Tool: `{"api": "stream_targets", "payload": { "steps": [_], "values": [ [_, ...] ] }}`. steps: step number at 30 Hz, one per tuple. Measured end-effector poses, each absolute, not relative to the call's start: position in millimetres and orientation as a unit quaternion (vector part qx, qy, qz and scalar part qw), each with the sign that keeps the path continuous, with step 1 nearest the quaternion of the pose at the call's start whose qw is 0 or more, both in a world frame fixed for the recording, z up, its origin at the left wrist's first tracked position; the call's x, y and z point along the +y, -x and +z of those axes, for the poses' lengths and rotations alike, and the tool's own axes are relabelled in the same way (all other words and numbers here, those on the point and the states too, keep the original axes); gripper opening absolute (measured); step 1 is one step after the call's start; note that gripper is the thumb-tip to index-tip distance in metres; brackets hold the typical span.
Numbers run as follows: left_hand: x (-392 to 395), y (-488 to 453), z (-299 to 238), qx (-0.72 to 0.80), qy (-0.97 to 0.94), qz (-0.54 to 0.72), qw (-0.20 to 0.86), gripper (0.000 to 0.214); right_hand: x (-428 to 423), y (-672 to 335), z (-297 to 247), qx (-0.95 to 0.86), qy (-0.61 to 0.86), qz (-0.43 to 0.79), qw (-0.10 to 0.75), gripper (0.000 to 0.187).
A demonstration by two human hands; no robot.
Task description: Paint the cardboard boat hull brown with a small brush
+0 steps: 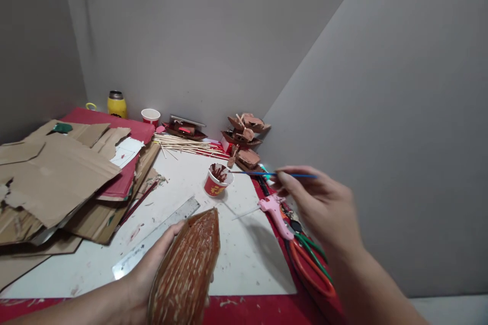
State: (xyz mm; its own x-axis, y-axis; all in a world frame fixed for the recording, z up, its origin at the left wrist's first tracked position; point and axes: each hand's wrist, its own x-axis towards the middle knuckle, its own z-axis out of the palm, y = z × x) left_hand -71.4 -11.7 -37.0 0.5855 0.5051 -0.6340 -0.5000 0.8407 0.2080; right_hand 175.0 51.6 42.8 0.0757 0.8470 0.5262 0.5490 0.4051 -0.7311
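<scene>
My left hand [152, 259] is wrapped round a small model boat hull [190, 269], tilted with its pointed end away from me. Brown paint covers the hull's ridged surface in streaks, with paler lines showing through. Between the thumb and fingers of my right hand [320, 203] is a thin blue paintbrush [292, 175], held nearly level. Its tip points left, at the rim of a red and white paper cup [216, 185] with dark brown paint smeared inside. Whether the bristles touch the cup I cannot tell.
A metal ruler [156, 238] lies on the white board [244, 259]. Torn cardboard [64, 172] is heaped at left. Behind are wooden sticks [190, 146], model boats [249, 134], another cup [151, 116] and a yellow bottle [116, 106]. A pink glue gun [277, 216] and orange-handled scissors [310, 269] lie at right.
</scene>
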Motion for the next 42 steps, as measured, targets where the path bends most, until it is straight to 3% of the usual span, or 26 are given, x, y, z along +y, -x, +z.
{"api": "stream_targets", "payload": {
  "steps": [3, 7, 10, 14, 22, 33, 36, 42],
  "values": [
    [-13.7, 72.1, -30.3, 0.346, -0.018, 0.292, 0.891, 0.052, 84.3, -165.8, 44.2, -0.714, 0.519, 0.204, 0.425, 0.026],
    [-15.1, 72.9, -28.1, 0.359, -0.047, 0.267, 0.893, 0.065, 115.2, -151.5, 31.1, -0.757, 0.507, 0.265, 0.316, 0.023],
    [-14.9, 73.2, -28.2, 0.371, -0.048, 0.278, 0.885, 0.069, 123.9, -146.7, 24.6, -0.767, 0.501, 0.294, 0.274, 0.022],
    [-13.5, 73.5, -28.4, 0.362, -0.039, 0.277, 0.889, 0.071, 122.3, -152.8, 25.2, -0.745, 0.51, 0.284, 0.323, 0.024],
    [-9.7, 72.0, -38.9, 0.378, -0.033, 0.256, 0.889, 0.075, 100.7, -164.7, 25.7, -0.672, 0.521, 0.237, 0.47, 0.044],
    [-7.9, 75.1, -53.7, 0.328, -0.06, 0.253, 0.908, 0.075, 58.8, -170.0, 18.2, -0.55, 0.472, 0.264, 0.637, 0.029],
    [-5.6, 74.6, -58.4, 0.32, -0.062, 0.24, 0.914, 0.075, 38.9, -165.9, 13.2, -0.533, 0.442, 0.336, 0.638, 0.026],
    [-4.3, 76.9, -65.1, 0.294, -0.07, 0.203, 0.932, 0.083, 9.5, -141.0, -1.3, -0.544, 0.397, 0.48, 0.563, 0.021]
  ]
}}
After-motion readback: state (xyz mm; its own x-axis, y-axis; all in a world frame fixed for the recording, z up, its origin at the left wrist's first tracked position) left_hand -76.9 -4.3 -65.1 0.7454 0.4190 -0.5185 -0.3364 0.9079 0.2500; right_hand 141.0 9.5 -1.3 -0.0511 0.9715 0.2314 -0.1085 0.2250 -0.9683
